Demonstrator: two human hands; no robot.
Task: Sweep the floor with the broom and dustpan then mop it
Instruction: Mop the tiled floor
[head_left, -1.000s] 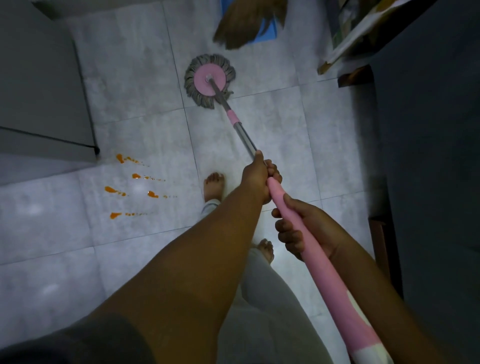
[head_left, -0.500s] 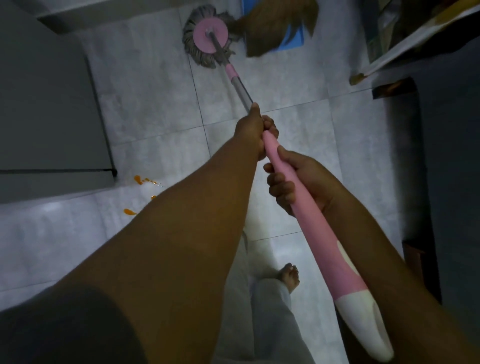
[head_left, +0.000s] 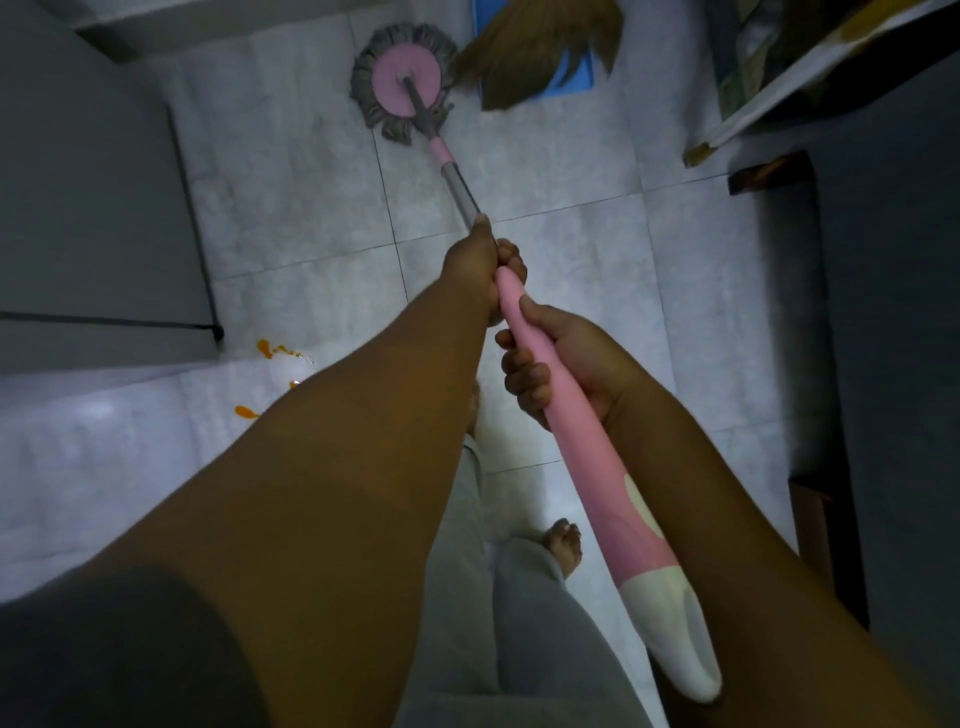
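A pink-handled mop runs from the lower right up to its round pink head with grey strands, which lies flat on the grey tiled floor at the top. My left hand grips the handle higher up, where pink meets the metal shaft. My right hand grips the pink part just below it. The brown broom bristles and a blue dustpan lie right of the mop head. Orange spill marks stain the floor at the left, partly hidden by my left arm.
A grey cabinet stands at the left with its corner foot near the spill. Dark furniture lines the right side, with clutter at the top right. My bare foot and grey trouser legs are below the hands.
The mop head was pushed away from me across the tiles, from mid-floor to beside the broom. My hands went forward with it, and my left arm now covers most of the orange spill.
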